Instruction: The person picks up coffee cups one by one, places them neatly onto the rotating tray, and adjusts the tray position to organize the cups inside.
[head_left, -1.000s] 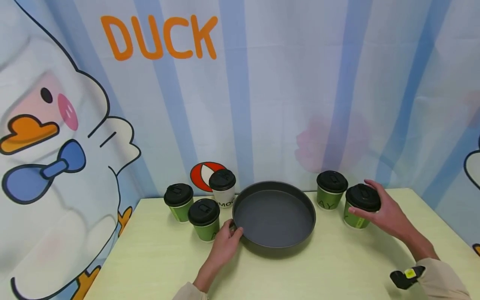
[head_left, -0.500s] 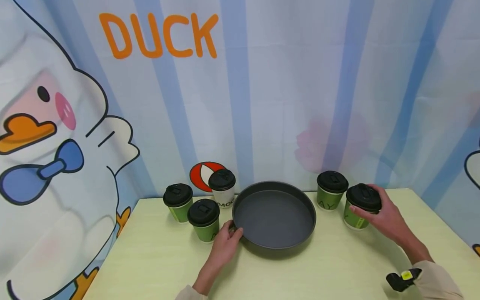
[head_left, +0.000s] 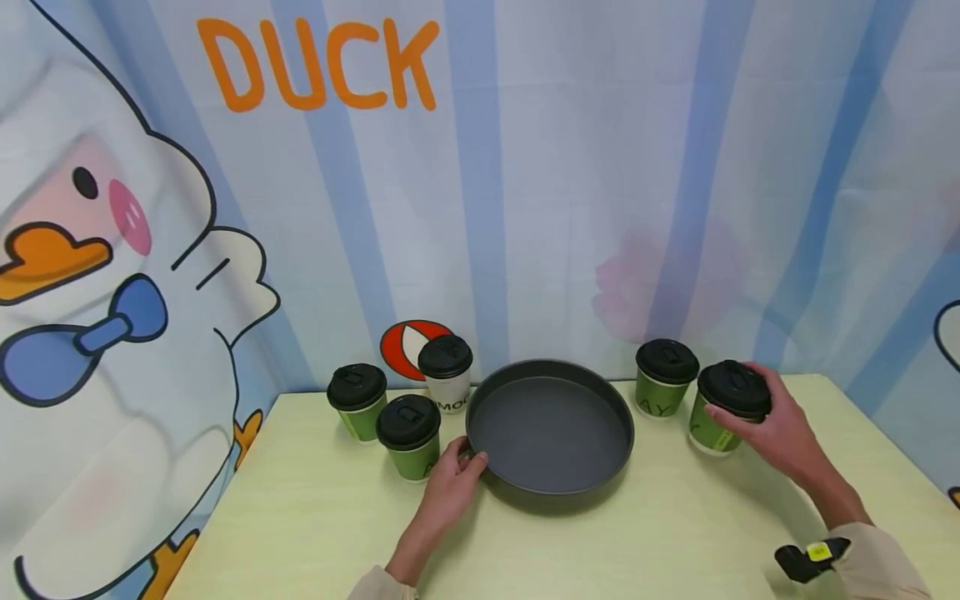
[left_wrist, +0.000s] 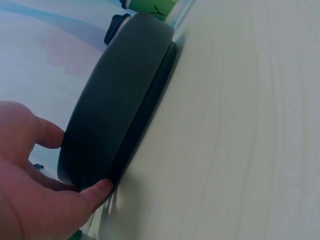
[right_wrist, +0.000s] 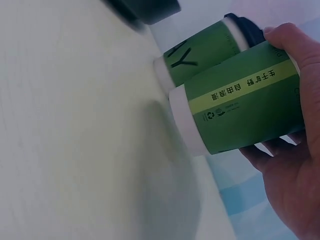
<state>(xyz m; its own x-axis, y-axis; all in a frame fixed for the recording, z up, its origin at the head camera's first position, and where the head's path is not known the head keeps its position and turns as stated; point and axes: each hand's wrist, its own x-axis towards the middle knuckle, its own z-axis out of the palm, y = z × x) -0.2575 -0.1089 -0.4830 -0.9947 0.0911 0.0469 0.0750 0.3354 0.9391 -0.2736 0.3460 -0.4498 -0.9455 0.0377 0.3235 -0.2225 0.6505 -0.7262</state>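
My left hand [head_left: 450,487] grips the left edge of a dark grey round pan [head_left: 551,433], thumb and fingers at its side. In the left wrist view the pan's outer wall [left_wrist: 117,95] shows, with a fingertip at one edge and another digit at the other. My right hand [head_left: 783,429] holds a green paper coffee cup [head_left: 712,432] with a black lid, fingers wrapped round its upper part. That cup leans slightly, and its white base shows in the right wrist view above a shadow on the table. Right beside it stands another green lidded cup [head_left: 660,396].
Left of the pan stand two green lidded cups, one at the back [head_left: 360,421] and one nearer [head_left: 412,458], plus a white lidded cup [head_left: 450,392]. They sit on a pale wooden table [head_left: 585,554]. A printed duck curtain [head_left: 555,192] hangs right behind.
My right hand's fingers, spread around the cup a second ago, have closed on it. The cup has since tipped and risen slightly. My left hand and the pan stay put.
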